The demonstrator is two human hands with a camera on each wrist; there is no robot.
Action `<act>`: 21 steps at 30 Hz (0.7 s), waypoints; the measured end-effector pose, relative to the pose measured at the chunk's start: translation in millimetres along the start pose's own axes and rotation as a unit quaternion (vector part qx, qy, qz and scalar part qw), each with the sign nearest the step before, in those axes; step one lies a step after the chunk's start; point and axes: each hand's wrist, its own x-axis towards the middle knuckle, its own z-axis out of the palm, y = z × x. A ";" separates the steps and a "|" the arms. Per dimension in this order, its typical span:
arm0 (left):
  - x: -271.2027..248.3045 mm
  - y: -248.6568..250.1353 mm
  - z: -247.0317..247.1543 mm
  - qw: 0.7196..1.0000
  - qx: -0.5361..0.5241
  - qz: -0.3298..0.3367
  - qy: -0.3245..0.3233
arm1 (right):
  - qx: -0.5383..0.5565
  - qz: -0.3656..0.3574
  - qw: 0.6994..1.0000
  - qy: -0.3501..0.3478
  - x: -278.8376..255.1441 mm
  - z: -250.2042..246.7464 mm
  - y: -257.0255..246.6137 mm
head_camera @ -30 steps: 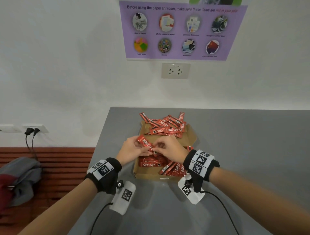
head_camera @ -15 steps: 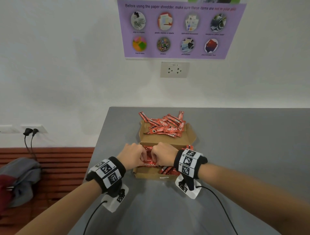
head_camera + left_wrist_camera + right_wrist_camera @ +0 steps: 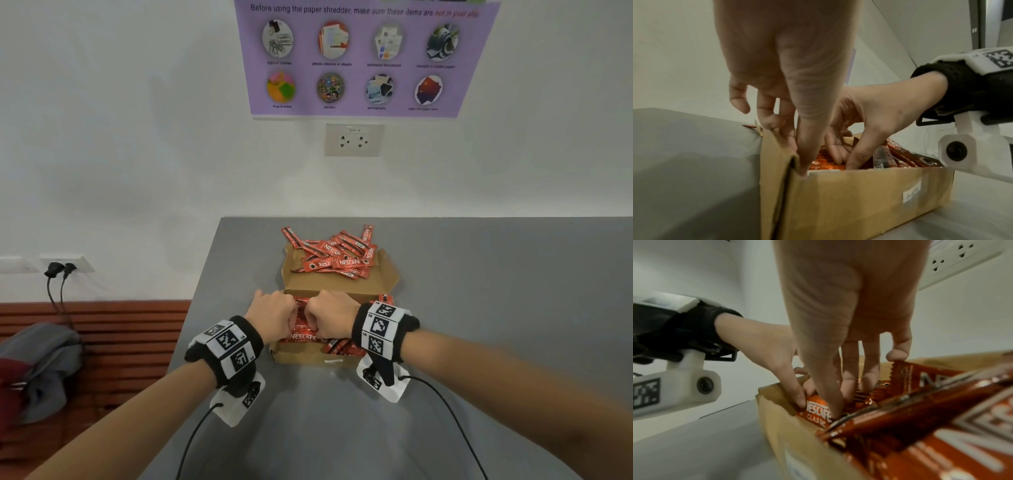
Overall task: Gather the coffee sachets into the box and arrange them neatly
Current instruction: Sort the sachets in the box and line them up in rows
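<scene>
An open cardboard box (image 3: 308, 356) stands on the grey table, close in front of me. My left hand (image 3: 272, 317) and right hand (image 3: 330, 317) are side by side in its near left part. Thumbs in front and fingers behind, both pinch a bundle of red coffee sachets (image 3: 303, 337) set on edge against the front wall. The left wrist view shows my left hand (image 3: 797, 154) at the box (image 3: 859, 194) corner. In the right wrist view my right hand (image 3: 840, 402) grips the front sachet (image 3: 818, 412). More sachets (image 3: 342, 347) lean in the box's right part. A loose pile (image 3: 337, 255) lies across the open lid behind.
The table (image 3: 479, 308) runs to the white wall, which carries a socket (image 3: 354, 139) and a purple poster. The table's left edge drops to a wooden bench (image 3: 130, 335) with a grey bag (image 3: 37, 370). Cables hang from both wrists.
Both hands have come down with the sachet bundle from above the box into its near left part. In the last half second they have hardly moved.
</scene>
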 end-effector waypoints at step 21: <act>1.2 29.2 -10.7 0.981 -0.178 0.055 0.045 | -0.063 -0.059 0.996 -0.027 -46.1 -19.9 37.0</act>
